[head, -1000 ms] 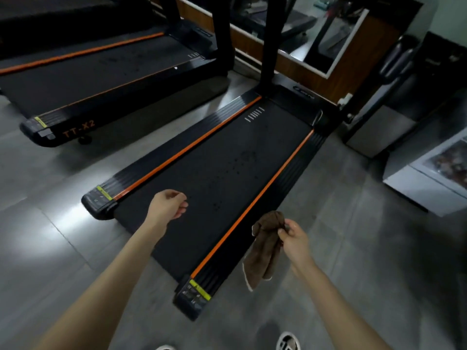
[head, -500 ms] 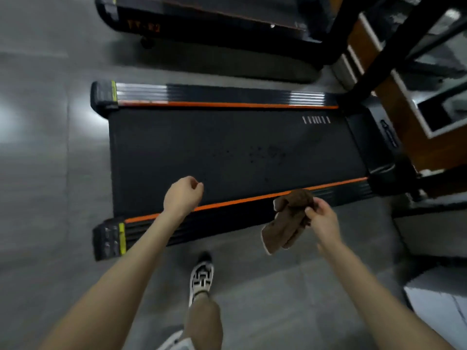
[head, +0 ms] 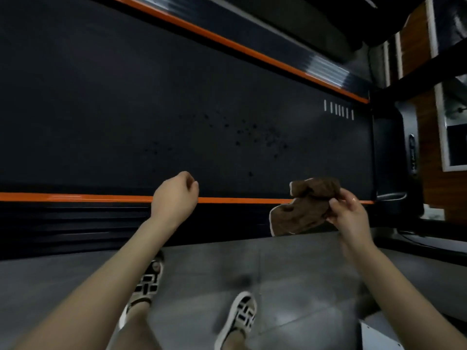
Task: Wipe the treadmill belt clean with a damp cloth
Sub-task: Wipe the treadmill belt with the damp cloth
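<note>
The right hand (head: 350, 215) holds a brown cloth (head: 303, 208). Its fingers (head: 340, 199) pinch the cloth in a bunch, and the rest hangs down over the near orange stripe (head: 75, 197) and the black side rail (head: 63, 223). The left hand (head: 175, 195) is over the same stripe, with fingers loosely curled and holding nothing. The black treadmill belt (head: 126, 97) has small dark spots (head: 252, 132) on it. Two patterned shoes (head: 240, 314) stand on the grey floor (head: 290, 261) beside the treadmill.
</note>
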The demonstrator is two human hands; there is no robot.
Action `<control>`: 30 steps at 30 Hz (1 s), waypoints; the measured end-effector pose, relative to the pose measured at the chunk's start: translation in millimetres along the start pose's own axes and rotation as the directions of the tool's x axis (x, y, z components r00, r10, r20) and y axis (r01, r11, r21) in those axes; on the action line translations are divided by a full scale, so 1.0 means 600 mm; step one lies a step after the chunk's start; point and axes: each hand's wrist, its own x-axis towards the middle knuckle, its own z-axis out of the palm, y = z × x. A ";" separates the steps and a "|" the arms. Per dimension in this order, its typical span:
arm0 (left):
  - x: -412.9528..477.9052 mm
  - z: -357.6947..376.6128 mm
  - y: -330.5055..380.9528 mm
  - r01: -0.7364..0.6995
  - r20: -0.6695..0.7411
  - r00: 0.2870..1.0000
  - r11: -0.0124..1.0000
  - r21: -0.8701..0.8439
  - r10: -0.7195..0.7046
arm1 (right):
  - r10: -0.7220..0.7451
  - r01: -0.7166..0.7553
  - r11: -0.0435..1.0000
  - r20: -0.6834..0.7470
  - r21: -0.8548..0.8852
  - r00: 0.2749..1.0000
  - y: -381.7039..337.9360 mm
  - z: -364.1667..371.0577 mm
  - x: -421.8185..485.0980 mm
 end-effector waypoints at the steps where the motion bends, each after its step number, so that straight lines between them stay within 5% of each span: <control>1: 0.017 0.022 0.002 -0.011 -0.003 1.000 1.000 0.005 0.011 | -0.006 0.006 1.000 -0.003 -0.009 1.000 0.011 -0.004 0.031; 13: 0.177 0.389 0.151 -0.090 -0.107 0.991 0.994 -0.065 0.083 | -0.128 0.125 0.992 -0.116 -0.033 0.985 0.196 -0.197 0.417; 17: 0.211 0.536 0.236 -0.077 -0.174 0.983 0.991 -0.111 0.057 | -0.238 0.207 0.958 -0.147 -0.200 0.960 0.281 -0.280 0.563; 23: 0.257 0.698 0.314 -0.166 -0.250 0.956 0.985 -0.040 0.151 | -0.155 0.216 0.657 0.152 -0.722 0.976 0.415 -0.303 0.727; 30: 0.318 0.816 0.347 -0.235 -0.265 0.934 0.971 0.043 0.238 | -0.155 0.509 0.454 0.497 -0.732 0.854 0.499 -0.286 0.825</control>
